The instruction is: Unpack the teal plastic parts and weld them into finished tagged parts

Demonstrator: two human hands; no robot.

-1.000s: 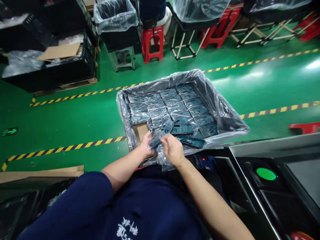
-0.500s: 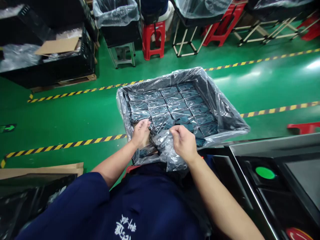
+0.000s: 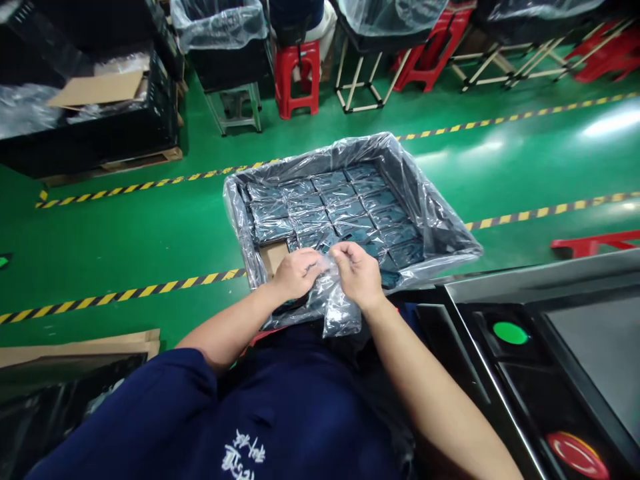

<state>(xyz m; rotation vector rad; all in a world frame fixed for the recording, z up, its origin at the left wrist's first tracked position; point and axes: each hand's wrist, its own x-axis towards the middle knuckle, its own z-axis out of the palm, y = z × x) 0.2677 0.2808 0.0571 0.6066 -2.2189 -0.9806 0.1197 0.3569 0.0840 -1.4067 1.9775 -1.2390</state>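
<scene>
As the head camera looks down, two bare arms reach out from a navy shirt (image 3: 300,413) with white writing on it. The left hand (image 3: 297,273) is curled closed on a clear plastic sheet (image 3: 341,313), and the right hand (image 3: 356,275) pinches the same sheet between fingers and thumb. The two hands are just beside each other, and the plastic hangs down in a soft bunch below them. (It is too shiny to see if anything is held inside it.)

The hands are over the near edge of a dark crate (image 3: 430,200) lined with clear plastic. Inside lie flat dark blue-green parts (image 3: 325,213) in neat rows, under a shiny layer of plastic. A brown cardboard piece (image 3: 274,257) shows just by the left hand.

Around the crate is a green floor (image 3: 150,233) with yellow and black tape lines (image 3: 125,293). To the right is a dark machine (image 3: 500,373) with a green button (image 3: 510,333) and a red button (image 3: 577,455). Far ahead stand a red stool (image 3: 295,73) and a black bin (image 3: 220,60) lined with plastic. More dark crates (image 3: 85,140) sit at the top left, with cardboard (image 3: 97,89) on them.
</scene>
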